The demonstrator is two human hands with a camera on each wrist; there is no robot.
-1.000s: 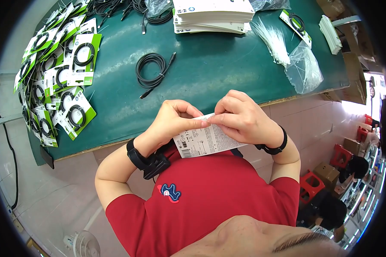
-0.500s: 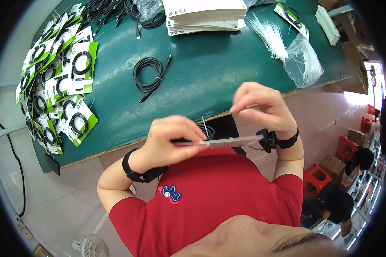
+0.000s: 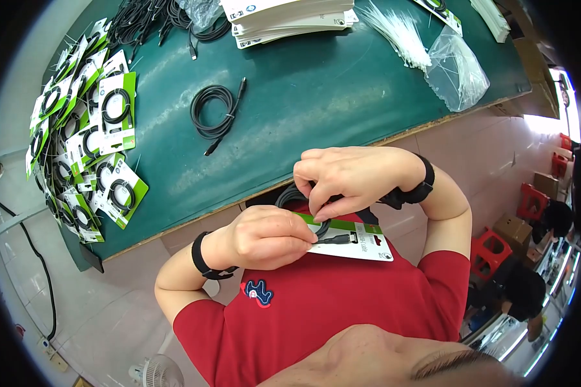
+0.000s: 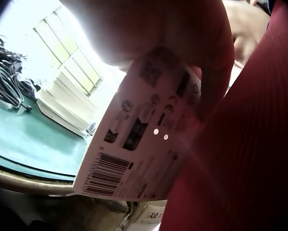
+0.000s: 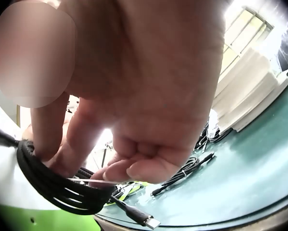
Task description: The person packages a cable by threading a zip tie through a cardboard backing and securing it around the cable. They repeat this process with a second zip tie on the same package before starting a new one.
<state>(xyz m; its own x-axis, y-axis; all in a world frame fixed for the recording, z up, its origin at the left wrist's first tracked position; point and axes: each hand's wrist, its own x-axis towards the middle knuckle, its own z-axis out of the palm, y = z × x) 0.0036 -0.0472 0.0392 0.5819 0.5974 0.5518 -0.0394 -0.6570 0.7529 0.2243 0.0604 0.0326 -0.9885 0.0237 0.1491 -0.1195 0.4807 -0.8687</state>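
1. Turned since half a second ago, the card (image 3: 368, 244) now shows its green-and-white front before the person's chest; the right hand (image 3: 345, 180) has come in over it.
2. Possible trouble, left to right: the black cable coil (image 5: 47, 187), on the card's left part, could spread or slide if the left hand (image 3: 268, 238) eases; the thin white tie (image 5: 103, 181) could slip free if pulled askew; the plug (image 3: 336, 239) could shift if the card tilts.
3. Left fingers: curled together, clamped on the card.
4. Right fingers: bent, closed on the coil. Knuckles block the view, so I cannot tell whether they also pinch the tie.
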